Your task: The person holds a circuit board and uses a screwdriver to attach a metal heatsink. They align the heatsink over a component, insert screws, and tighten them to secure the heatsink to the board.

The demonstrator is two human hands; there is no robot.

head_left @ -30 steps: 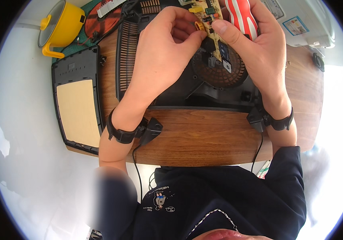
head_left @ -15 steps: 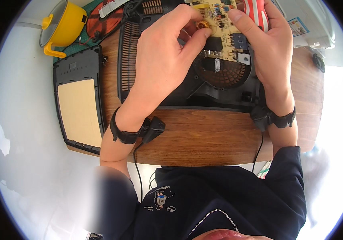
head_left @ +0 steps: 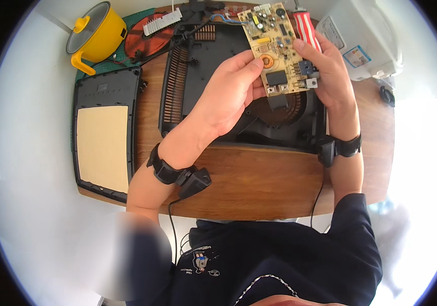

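Both hands hold a tan circuit board [head_left: 283,48] tilted above an open black appliance housing [head_left: 218,94]. My left hand [head_left: 234,89] pinches the board's left edge, its thumb beside a copper-wound ring coil [head_left: 267,61]. At the right edge, my right hand [head_left: 333,71] is closed, with the thumb on the board. A screwdriver with a red-and-white striped handle [head_left: 306,30] is also in that hand, its metal shaft pointing away. Blue wires [head_left: 226,19] run from the board's far left side. Below the board, part of the housing's round vent grille [head_left: 295,109] shows.
Left of the housing lies a black panel with a cream sheet [head_left: 102,148]. Behind it are a yellow pot [head_left: 98,38], a reddish coil disc [head_left: 149,43], a silver heat sink [head_left: 162,22] and a black fan [head_left: 196,9]. A whitish container [head_left: 366,38] stands at the far right.
The view has shifted, showing more of the far table. The board now shows almost whole; my left hand has moved off the coil area toward the board's edge. My right hand keeps the screwdriver.
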